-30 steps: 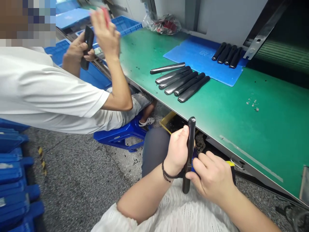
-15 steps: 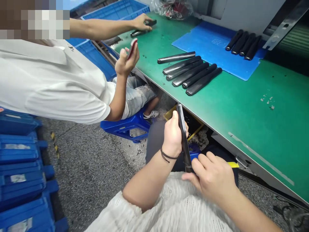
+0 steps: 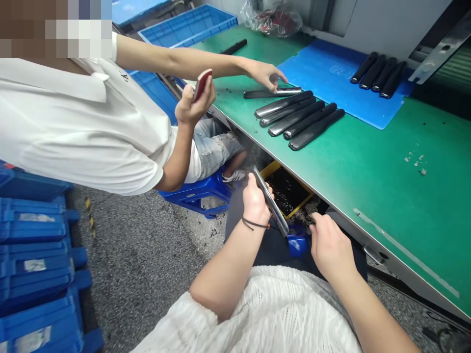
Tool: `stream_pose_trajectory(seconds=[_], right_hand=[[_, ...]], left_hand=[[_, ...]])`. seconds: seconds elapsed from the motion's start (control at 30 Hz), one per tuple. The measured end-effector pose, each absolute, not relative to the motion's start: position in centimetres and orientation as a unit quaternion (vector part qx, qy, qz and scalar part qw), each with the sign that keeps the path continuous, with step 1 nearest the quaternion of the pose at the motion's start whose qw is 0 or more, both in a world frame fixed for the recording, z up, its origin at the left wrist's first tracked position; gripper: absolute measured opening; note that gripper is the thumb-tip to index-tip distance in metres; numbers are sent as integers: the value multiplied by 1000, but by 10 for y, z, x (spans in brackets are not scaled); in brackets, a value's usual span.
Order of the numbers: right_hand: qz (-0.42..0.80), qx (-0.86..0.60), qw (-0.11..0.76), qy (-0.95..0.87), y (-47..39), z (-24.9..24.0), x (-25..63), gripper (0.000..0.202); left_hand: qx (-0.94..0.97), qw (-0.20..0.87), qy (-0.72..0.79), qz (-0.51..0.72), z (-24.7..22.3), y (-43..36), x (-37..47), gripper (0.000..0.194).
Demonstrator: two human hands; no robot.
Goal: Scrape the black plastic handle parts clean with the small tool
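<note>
My left hand (image 3: 256,200) is wrapped round a long, glossy black handle-shaped piece (image 3: 271,201), held slanting over my lap. My right hand (image 3: 331,245) is apart from the piece, to its right, with fingers curled and pinched together. A small dark bit shows at its fingertips, too small to name; the palm is hidden. On the green table in front, several like black pieces (image 3: 307,117) lie side by side in a slanted row.
A co-worker's hand (image 3: 267,73) reaches over the table (image 3: 382,166); their other hand holds a phone (image 3: 202,84). More black pieces lie on a blue mat (image 3: 371,108). Below the table edge is a yellow-rimmed bin (image 3: 294,212). Blue crates (image 3: 33,220) are stacked left.
My right hand has moved away from the black piece, up and right; the yellow strip behind it is out of sight. The piece has tilted. The co-worker's reaching hand has moved right.
</note>
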State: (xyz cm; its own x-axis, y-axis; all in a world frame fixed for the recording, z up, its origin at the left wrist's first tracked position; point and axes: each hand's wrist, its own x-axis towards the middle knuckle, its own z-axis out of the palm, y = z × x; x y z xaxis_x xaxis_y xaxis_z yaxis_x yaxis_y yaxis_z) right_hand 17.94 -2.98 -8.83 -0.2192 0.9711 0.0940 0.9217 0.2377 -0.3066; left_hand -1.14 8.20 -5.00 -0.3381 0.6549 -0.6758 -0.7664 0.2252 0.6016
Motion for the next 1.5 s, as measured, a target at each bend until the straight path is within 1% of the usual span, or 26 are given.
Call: stream_pose_trajectory(seconds=[0.07, 0.1, 0.17, 0.23, 0.3, 0.37, 0.47, 0.53, 0.6, 0.63, 0.67, 0.73, 0.77, 0.83, 0.87, 0.9, 1.0, 1.07, 1.13, 1.17, 1.27, 1.3, 1.4, 1.5], right_hand=[[122, -642, 66, -754, -16, -109, 182, 50], [132, -651, 52, -746, -11, -119, 183, 59], [153, -664, 51, -730, -4, -129, 183, 73], [185, -661, 68, -724, -7, -128, 180, 75], [224, -637, 96, -732, -16, -116, 174, 62], [281, -595, 152, -738, -29, -99, 165, 43], [339, -533, 325, -703, -44, -78, 152, 22], [315, -522, 419, -673, -48, -71, 147, 9], [265, -532, 451, -665, -49, -66, 149, 6], [249, -534, 458, -666, -49, -63, 152, 5], [238, -533, 462, -668, -49, -59, 155, 4], [226, -518, 463, -683, -50, -50, 160, 3], [227, -507, 459, -694, -52, -44, 162, 4], [238, -484, 446, -715, -55, -33, 166, 4], [248, -477, 436, -722, -57, -28, 168, 4], [258, -475, 424, -727, -58, -24, 171, 7], [255, -466, 377, -759, -58, -17, 183, 14], [228, -452, 340, -792, -56, -13, 193, 18], [215, -444, 307, -814, -54, -9, 199, 15], [216, -447, 297, -816, -53, -7, 200, 17], [221, -469, 280, -808, -50, -2, 195, 46], [215, -474, 275, -808, -50, -1, 193, 51], [181, -477, 264, -818, -48, -2, 186, 56], [121, -477, 277, -825, -46, -4, 184, 57]], left_hand=[[-56, 571, 538, 617, -53, 82, -11, 51], [-59, 570, 540, 617, -55, 82, -11, 52], [-63, 565, 543, 619, -59, 81, -11, 52], [-64, 559, 546, 621, -63, 80, -11, 52], [-62, 552, 549, 625, -66, 79, -11, 52], [-55, 546, 550, 630, -70, 78, -8, 52], [-25, 552, 549, 627, -75, 76, 1, 51], [10, 570, 548, 612, -78, 72, 8, 48], [59, 570, 557, 602, -79, 62, 12, 35], [94, 550, 566, 607, -78, 55, 12, 27], [151, 514, 575, 618, -77, 47, 10, 25], [344, 414, 564, 626, -73, 28, 6, 37], [462, 370, 532, 606, -70, 20, 3, 36], [654, 315, 442, 527, -65, 7, -2, 23], [704, 306, 409, 494, -63, 4, -3, 22], [732, 297, 392, 472, -61, 3, -4, 27], [764, 224, 385, 467, -56, 11, -4, 34], [781, 175, 364, 477, -53, 18, -5, 33], [793, 151, 338, 483, -49, 22, -5, 30], [797, 149, 330, 483, -47, 22, -4, 29], [808, 148, 316, 475, -42, 20, -2, 24], [811, 147, 315, 471, -41, 19, -2, 23], [815, 149, 322, 459, -39, 16, 0, 21], [809, 158, 340, 452, -39, 14, 0, 23]])
